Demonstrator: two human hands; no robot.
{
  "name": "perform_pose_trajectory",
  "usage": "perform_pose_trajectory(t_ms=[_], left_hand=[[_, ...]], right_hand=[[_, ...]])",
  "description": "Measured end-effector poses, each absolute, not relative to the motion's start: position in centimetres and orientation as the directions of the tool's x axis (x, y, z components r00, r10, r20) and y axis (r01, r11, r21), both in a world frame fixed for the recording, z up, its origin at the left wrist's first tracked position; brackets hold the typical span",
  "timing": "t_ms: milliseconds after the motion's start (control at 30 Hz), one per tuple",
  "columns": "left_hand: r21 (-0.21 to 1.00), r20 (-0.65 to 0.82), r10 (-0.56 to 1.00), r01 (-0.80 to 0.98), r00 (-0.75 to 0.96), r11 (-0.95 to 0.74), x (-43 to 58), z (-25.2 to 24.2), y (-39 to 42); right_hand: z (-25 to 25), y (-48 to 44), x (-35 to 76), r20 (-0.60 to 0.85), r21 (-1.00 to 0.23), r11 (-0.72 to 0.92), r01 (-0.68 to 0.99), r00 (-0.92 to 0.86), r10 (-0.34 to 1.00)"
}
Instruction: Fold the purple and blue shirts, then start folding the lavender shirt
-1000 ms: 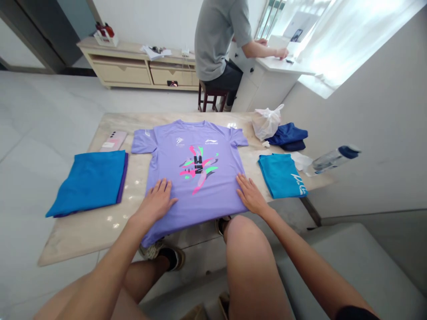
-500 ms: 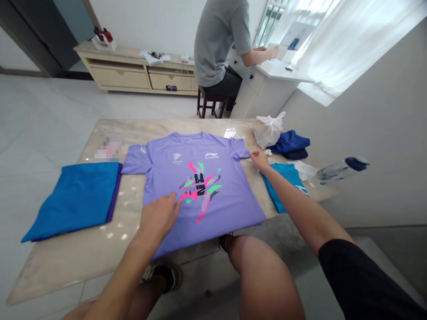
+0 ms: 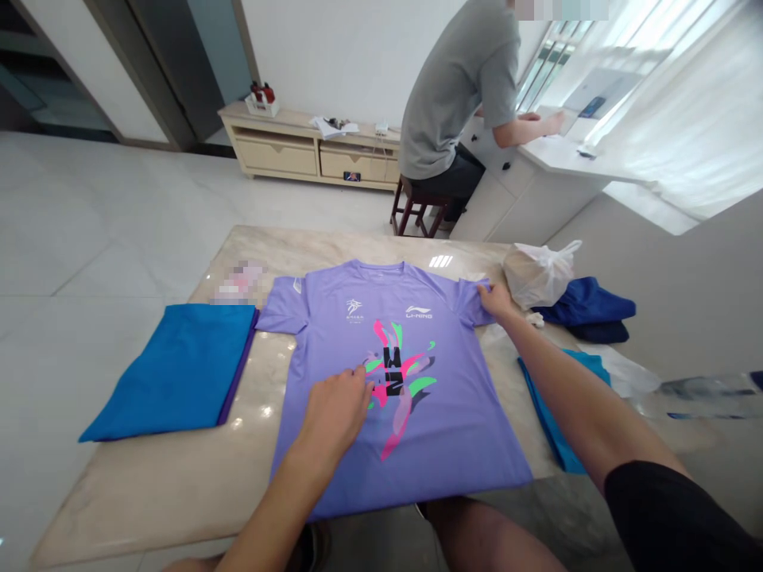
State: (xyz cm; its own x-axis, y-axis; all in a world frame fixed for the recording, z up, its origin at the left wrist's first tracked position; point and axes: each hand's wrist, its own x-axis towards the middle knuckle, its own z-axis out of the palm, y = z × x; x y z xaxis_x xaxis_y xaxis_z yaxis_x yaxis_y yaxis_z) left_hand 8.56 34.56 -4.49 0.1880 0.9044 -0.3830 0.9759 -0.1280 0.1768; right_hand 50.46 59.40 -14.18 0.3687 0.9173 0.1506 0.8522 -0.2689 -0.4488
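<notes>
A purple T-shirt (image 3: 453,413) with a bright printed design lies spread front side up on the marble-look table (image 3: 149,492), its neckline at the far side. My left hand (image 3: 342,401) is over the middle of the shirt, beside the print, its fingers bent and close together; what they hold, if anything, is hidden. At the shirt's right sleeve, my right hand (image 3: 496,300) pinches the sleeve's edge. The left sleeve lies flat, next to a folded blue garment (image 3: 179,365) with a purple one under it.
Right of the shirt are a white plastic bag (image 3: 536,274), dark blue cloth (image 3: 587,302), a turquoise garment (image 3: 551,413) and a blurred bottle (image 3: 709,393). A person in grey (image 3: 458,87) sits on a stool (image 3: 414,208) beyond the table, near a low cabinet (image 3: 280,151).
The view has shifted, so the table and shirt appear lower and farther right. My left hand is still over the print, and my right hand is still at the right sleeve.
</notes>
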Motion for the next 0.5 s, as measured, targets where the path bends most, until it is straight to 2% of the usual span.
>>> perform_pose_trajectory(t_ms=[100,200,267,400,500], left_hand=[[0.204,-0.357,0.91,0.968,0.211,-0.145,9.8,-4.2,34.4],[0.234,-0.332,0.912,0.958,0.239,-0.166,10.8,-3.9,34.1],[0.244,-0.324,0.913,0.954,0.248,-0.173,11.3,-3.5,34.1],[0.24,-0.332,0.909,0.955,0.251,-0.176,11.5,-3.0,34.1],[0.23,-0.34,0.906,0.956,0.253,-0.181,11.1,-2.9,34.1]], right_hand=[[-12.9,59.4,50.2,0.123,-0.489,-0.319,0.811,0.427,0.896],[-10.8,59.0,49.4,0.142,-0.503,-0.285,0.816,0.403,0.904],[-9.0,58.6,48.4,0.169,-0.411,-0.232,0.882,0.323,0.931],[-5.7,57.5,44.7,0.161,-0.146,-0.107,0.983,0.131,0.978],[-4.5,57.0,40.8,0.172,-0.119,0.002,0.993,0.019,0.985]])
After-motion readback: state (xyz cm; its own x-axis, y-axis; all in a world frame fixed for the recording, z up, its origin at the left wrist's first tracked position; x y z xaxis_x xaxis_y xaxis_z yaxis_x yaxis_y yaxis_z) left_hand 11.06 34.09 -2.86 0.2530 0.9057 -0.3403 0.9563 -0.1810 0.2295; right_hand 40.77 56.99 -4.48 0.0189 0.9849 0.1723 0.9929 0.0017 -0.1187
